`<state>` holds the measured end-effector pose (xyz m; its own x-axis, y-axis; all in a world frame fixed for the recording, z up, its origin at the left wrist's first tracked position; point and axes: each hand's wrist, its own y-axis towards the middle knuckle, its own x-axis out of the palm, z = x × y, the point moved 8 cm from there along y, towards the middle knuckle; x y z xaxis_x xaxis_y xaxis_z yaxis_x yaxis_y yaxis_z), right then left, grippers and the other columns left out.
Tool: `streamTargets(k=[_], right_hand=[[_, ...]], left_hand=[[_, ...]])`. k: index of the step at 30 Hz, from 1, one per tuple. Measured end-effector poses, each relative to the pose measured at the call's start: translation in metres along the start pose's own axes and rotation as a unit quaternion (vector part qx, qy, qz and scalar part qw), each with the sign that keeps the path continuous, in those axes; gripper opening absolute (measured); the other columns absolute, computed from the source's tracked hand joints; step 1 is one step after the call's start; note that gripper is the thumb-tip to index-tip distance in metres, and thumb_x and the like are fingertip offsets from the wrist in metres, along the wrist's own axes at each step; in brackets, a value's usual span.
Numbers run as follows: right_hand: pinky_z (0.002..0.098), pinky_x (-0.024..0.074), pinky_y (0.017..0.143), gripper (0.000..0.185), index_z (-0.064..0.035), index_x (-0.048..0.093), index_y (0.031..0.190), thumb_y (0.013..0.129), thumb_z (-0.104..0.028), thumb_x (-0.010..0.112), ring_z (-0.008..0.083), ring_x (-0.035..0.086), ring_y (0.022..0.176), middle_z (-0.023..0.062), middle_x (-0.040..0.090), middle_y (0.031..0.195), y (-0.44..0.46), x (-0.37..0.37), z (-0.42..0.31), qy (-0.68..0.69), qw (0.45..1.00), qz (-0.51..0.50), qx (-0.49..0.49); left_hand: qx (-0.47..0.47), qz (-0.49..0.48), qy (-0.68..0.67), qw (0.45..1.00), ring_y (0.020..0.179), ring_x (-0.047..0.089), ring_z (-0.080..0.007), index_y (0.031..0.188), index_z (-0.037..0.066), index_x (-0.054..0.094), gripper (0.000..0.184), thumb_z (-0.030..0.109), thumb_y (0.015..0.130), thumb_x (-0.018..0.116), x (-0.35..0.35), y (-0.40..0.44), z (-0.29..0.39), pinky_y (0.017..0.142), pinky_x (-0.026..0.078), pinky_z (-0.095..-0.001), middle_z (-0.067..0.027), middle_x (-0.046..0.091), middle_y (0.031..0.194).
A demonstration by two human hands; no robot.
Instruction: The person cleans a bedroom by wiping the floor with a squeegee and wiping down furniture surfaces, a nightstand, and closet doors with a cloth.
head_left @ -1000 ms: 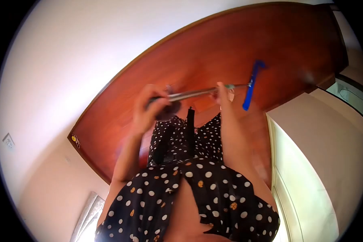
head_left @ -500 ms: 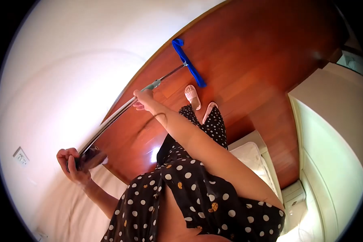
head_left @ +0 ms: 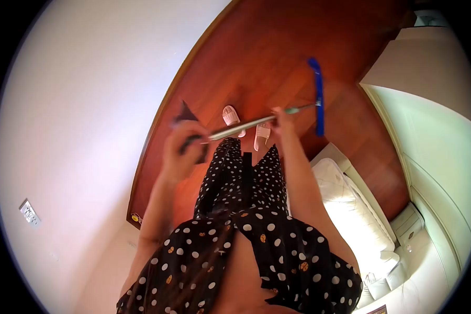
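Observation:
A mop with a blue strip-shaped head (head_left: 320,99) and a silver pole (head_left: 246,126) crosses in front of my legs, its head to the right above the wooden floor. My left hand (head_left: 182,152), smeared by motion, is closed around the dark handle at the pole's left end. A dark pointed shape (head_left: 185,112) sticks up beyond that hand; I cannot tell what it is. Lower on the pole, just before a greenish joint (head_left: 293,110), my right hand (head_left: 283,123) is wrapped round it.
Reddish-brown wooden floor (head_left: 267,47) spreads ahead, bordered by a white wall (head_left: 89,78) with a socket (head_left: 30,212). Pink slippers (head_left: 231,115) are on my feet. To the right are a pale cushioned seat (head_left: 340,199) and a curved whitish panel (head_left: 434,141).
The mop has swung away from the wall to the right, its head moving right with it. Both hands have shifted right, still on the pole and handle.

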<state>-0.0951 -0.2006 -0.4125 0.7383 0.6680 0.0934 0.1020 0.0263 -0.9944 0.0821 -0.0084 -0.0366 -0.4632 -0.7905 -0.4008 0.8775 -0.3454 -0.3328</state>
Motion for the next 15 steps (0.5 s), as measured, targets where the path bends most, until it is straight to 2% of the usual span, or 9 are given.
streamTargets(k=[1,3,5,7,8,11,12,15], right_hand=[[0.0361,0.0493,0.054,0.02,-0.0114,0.053,0.083,0.074,-0.023,0.066,0.0205,0.053,0.062,0.0054,0.053,0.071,0.01,-0.034,-0.018,-0.031,0.999,-0.007,0.001],[0.0353,0.0481,0.049,0.018,-0.0104,0.052,0.082,0.075,-0.022,0.064,0.0189,0.052,0.057,0.0054,0.055,0.07,-0.018,-0.072,-0.061,-0.048,0.996,0.067,-0.041],[0.0335,0.0481,0.047,0.017,-0.0094,0.05,0.079,0.076,-0.02,0.063,0.0169,0.051,0.054,0.0054,0.057,0.069,-0.009,-0.106,-0.082,-0.034,0.998,0.053,-0.03],[0.0321,0.0474,0.045,0.017,-0.0093,0.049,0.078,0.077,-0.02,0.062,0.0161,0.051,0.052,0.0055,0.058,0.068,-0.011,-0.122,-0.107,-0.032,0.996,0.075,-0.039],[0.0314,0.047,0.044,0.017,-0.0093,0.048,0.077,0.077,-0.019,0.061,0.0158,0.051,0.052,0.0055,0.058,0.068,-0.012,-0.124,-0.116,-0.03,0.995,0.085,-0.043],[0.0315,0.047,0.045,0.016,-0.0106,0.047,0.076,0.078,-0.019,0.061,0.0162,0.053,0.054,0.0048,0.059,0.067,-0.008,-0.104,-0.134,0.013,0.995,0.073,-0.07],[0.0315,0.0459,0.044,0.014,-0.01,0.048,0.078,0.078,-0.018,0.06,0.0171,0.053,0.053,0.0059,0.058,0.066,-0.013,-0.096,-0.136,0.001,0.993,0.1,-0.069],[0.0313,0.0464,0.044,0.014,-0.0078,0.05,0.079,0.079,-0.019,0.059,0.0184,0.053,0.054,0.0072,0.056,0.063,-0.001,-0.049,-0.132,-0.019,0.995,0.049,-0.085]], left_hand=[[-0.042,-0.019,-0.032,0.998,0.069,0.053,-0.0121,0.087,0.003,0.055,0.018,-0.005,0.075,0.045,0.031,0.007,0.0,0.063,0.044,-0.0241,-0.0041,0.054,0.08],[-0.1,-0.019,-0.139,0.985,0.07,0.053,-0.0109,0.086,0.002,0.054,0.014,-0.004,0.076,0.045,0.077,0.008,-0.002,0.062,0.042,-0.0222,-0.0044,0.054,0.078],[-0.021,-0.034,-0.137,0.99,0.067,0.051,-0.0087,0.086,0.002,0.052,0.011,-0.003,0.078,0.046,0.107,0.014,0.005,0.06,0.041,-0.0212,-0.0032,0.053,0.075],[-0.087,-0.057,-0.21,0.972,0.062,0.048,-0.0078,0.084,0.003,0.052,0.009,-0.002,0.078,0.047,0.122,0.021,0.019,0.058,0.04,-0.0215,-0.0013,0.051,0.073],[-0.089,-0.1,-0.211,0.968,0.068,0.045,-0.0047,0.091,0.003,0.051,0.014,-0.003,0.08,0.044,0.129,0.022,0.016,0.061,0.037,-0.0194,-0.002,0.054,0.084],[-0.124,-0.075,-0.203,0.968,0.071,0.047,-0.0048,0.09,0.003,0.052,0.013,-0.002,0.08,0.045,0.125,0.028,0.003,0.064,0.038,-0.0192,-0.0018,0.054,0.084],[-0.104,-0.012,-0.189,0.976,0.068,0.05,-0.008,0.082,0.004,0.054,0.01,-0.002,0.076,0.049,0.112,0.031,0.009,0.061,0.04,-0.022,-0.0013,0.053,0.077],[-0.073,0.082,-0.141,0.984,0.073,0.051,-0.0101,0.082,0.004,0.055,0.011,-0.002,0.075,0.049,0.073,0.031,-0.005,0.067,0.041,-0.0227,-0.0022,0.054,0.08]])
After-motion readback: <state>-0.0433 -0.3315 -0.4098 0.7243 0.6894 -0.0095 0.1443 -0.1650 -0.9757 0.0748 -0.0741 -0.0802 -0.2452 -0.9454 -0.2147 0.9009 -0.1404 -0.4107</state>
